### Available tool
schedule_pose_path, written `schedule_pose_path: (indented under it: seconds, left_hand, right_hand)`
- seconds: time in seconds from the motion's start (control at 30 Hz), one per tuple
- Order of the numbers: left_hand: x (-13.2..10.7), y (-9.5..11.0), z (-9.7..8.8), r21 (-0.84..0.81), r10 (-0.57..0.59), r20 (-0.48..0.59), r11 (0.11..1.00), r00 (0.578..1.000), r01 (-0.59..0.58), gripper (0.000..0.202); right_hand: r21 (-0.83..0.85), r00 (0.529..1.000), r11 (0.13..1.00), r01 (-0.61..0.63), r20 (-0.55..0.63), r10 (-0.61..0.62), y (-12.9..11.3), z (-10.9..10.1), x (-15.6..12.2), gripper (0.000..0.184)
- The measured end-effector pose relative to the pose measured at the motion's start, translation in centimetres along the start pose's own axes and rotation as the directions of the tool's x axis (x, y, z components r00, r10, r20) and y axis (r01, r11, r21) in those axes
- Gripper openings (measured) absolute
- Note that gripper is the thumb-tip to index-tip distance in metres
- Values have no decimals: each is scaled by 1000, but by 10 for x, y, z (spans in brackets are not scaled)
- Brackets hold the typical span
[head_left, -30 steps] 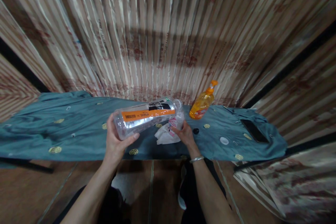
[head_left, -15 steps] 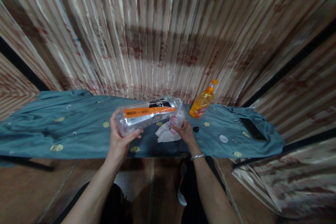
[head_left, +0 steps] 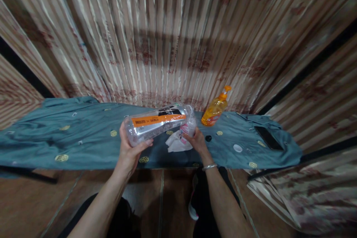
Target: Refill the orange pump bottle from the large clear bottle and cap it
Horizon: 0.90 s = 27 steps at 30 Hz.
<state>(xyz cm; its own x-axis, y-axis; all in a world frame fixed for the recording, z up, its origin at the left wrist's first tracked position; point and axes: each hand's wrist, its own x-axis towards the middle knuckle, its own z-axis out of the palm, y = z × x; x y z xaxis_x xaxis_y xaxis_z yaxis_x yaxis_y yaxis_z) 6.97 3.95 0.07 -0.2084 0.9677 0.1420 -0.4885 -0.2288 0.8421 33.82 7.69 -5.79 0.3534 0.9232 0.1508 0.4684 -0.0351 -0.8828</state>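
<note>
My left hand (head_left: 131, 150) is wrapped round the base end of a large clear plastic bottle (head_left: 160, 121) with an orange, silver and black label. The bottle lies nearly level in the air, its narrower end to the right. That end meets a small clear plastic container (head_left: 191, 124) with pink print, which my right hand (head_left: 198, 141) grips from the right. Whether the two openings join is hard to make out. Below and left of my right fingers is a crumpled white tissue or cloth (head_left: 178, 143); whether the fingers touch it is unclear.
An orange pump bottle (head_left: 214, 111) stands behind my right hand on the green cloth-covered table (head_left: 92, 134). A small black cap (head_left: 208, 138), a white disc (head_left: 237, 148) and a dark phone (head_left: 268, 137) lie to the right. A striped curtain (head_left: 167, 37) hangs behind.
Both hands keep their hold on the bottle and the container in nearly the same pose. The view has shifted very slightly; nothing else visibly differs.
</note>
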Motion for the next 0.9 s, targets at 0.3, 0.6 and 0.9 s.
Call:
schedule_pose_path:
  seconds: [0.3,0.6,0.9]
  left_hand:
    - [0,15,10,11,-49,-61,999,997,50,117]
    - [1,15,16,2,-42,-59,999,997,42,112]
    - [2,15,17,-15,-64,-70,998,995,63,108]
  right_hand:
    - [13,1000,1000,-3,-4,3,1,1,0,37]
    - [11,1000,1000,-27,-12,28,-3,1,0,37]
    - [15,1000,1000,-21,-1,21,-1,1,1,37]
